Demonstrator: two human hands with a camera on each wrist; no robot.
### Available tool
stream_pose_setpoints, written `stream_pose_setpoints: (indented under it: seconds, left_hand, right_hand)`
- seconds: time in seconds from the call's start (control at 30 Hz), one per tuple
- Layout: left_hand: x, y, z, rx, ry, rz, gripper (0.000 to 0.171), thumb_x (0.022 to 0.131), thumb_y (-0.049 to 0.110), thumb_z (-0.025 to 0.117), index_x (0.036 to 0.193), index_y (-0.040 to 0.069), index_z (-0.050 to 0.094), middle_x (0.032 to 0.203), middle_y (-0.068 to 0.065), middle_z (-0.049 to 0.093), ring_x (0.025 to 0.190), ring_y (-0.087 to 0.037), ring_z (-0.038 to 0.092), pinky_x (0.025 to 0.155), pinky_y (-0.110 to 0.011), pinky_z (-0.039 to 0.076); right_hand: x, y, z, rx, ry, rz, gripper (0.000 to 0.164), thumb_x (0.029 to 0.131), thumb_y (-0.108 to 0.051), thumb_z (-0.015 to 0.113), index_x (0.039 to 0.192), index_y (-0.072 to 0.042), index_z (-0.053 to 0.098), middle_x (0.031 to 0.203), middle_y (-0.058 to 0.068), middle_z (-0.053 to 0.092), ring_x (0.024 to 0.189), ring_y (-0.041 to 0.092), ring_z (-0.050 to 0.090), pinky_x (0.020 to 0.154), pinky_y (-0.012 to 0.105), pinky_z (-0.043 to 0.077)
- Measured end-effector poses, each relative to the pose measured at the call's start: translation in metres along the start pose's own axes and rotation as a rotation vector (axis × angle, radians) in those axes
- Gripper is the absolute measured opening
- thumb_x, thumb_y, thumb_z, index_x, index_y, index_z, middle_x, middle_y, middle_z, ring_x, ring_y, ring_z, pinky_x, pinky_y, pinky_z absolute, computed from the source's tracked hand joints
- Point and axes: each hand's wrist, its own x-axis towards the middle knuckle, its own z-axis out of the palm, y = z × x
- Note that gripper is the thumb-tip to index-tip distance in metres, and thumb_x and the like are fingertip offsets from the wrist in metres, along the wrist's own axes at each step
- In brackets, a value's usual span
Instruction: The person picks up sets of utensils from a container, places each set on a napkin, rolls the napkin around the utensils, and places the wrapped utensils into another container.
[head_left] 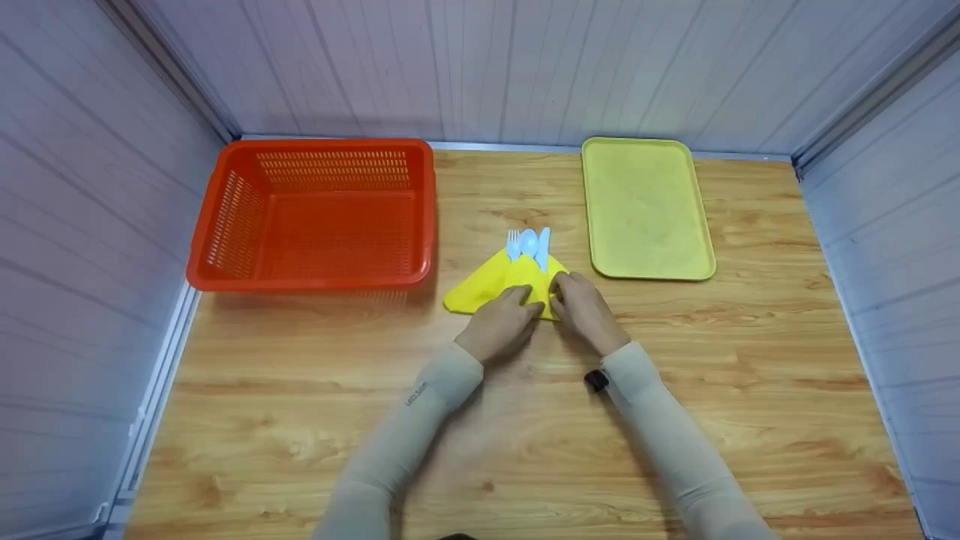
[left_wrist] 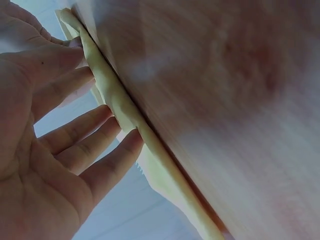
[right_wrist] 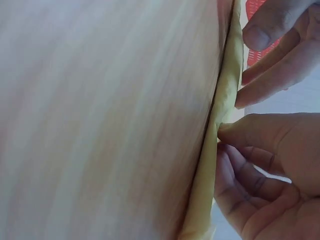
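Note:
A yellow cloth napkin (head_left: 484, 289) lies folded on the table between my hands. A pale blue plastic fork (head_left: 513, 244), spoon (head_left: 529, 242) and knife (head_left: 544, 249) stick out side by side from its top; the fold hides their handles. My left hand (head_left: 501, 321) rests on the lower middle of the napkin. In the left wrist view its fingers (left_wrist: 75, 135) reach out fairly straight, tips touching the rolled edge. My right hand (head_left: 586, 309) pinches the napkin's right side, and in the right wrist view the thumb (right_wrist: 250, 132) presses on the cloth edge.
A red plastic basket (head_left: 315, 283), with nothing in it, stands at the back left. At the back right lies a yellow-green tray (head_left: 649, 210). Pale panel walls (head_left: 480, 71) enclose the wooden table (head_left: 525, 450) at the back and both sides.

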Motion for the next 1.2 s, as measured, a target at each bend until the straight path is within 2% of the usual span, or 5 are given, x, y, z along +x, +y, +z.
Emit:
stream_pose_setpoints:
  seconds: [0.23,0.37,0.7,0.87,1.2]
  left_hand:
    - [0.001,0.000,-0.002,-0.027,-0.023,-0.019,0.029,0.106,0.020,0.049,0.126,0.012,0.069,0.138,-0.021,0.053,0.130,-0.034,0.050,0.106,-0.043,0.043]
    - [0.001,0.000,-0.002,-0.040,-0.038,-0.029,0.030,0.106,0.021,0.049,0.128,0.012,0.068,0.140,-0.021,0.052,0.131,-0.034,0.048,0.107,-0.044,0.042]
    - [0.002,0.001,-0.002,-0.045,-0.054,-0.047,0.031,0.105,0.020,0.050,0.130,0.013,0.067,0.142,-0.020,0.051,0.132,-0.033,0.047,0.107,-0.044,0.041]
    - [-0.001,0.002,0.000,-0.028,-0.017,-0.033,0.027,0.103,0.020,0.053,0.123,0.011,0.069,0.137,-0.019,0.054,0.128,-0.032,0.050,0.104,-0.042,0.044]
    - [-0.001,0.004,0.001,0.010,0.017,-0.025,0.025,0.102,0.019,0.054,0.119,0.009,0.069,0.133,-0.019,0.056,0.125,-0.031,0.051,0.102,-0.040,0.047]
  right_hand:
    - [0.005,0.004,-0.010,-0.161,-0.010,0.075,0.058,0.089,-0.027,0.078,0.130,0.005,0.053,0.115,0.024,0.053,0.101,0.040,0.052,0.083,0.049,0.049]
    - [0.009,0.007,-0.013,-0.164,-0.073,0.120,0.070,0.089,-0.033,0.078,0.136,0.008,0.047,0.119,0.027,0.053,0.104,0.042,0.053,0.086,0.051,0.048]
    - [0.015,0.011,-0.019,-0.087,-0.176,0.221,0.064,0.088,-0.041,0.075,0.126,0.006,0.055,0.113,0.021,0.054,0.102,0.037,0.051,0.087,0.049,0.047]
    - [0.014,0.014,-0.016,-0.035,-0.197,0.233,0.056,0.088,-0.040,0.074,0.118,0.004,0.055,0.098,0.015,0.055,0.086,0.030,0.052,0.074,0.042,0.046]
    - [0.000,0.021,-0.012,0.130,-0.118,0.251,0.043,0.090,-0.039,0.070,0.102,0.000,0.056,0.077,0.006,0.045,0.069,0.022,0.044,0.059,0.033,0.035]
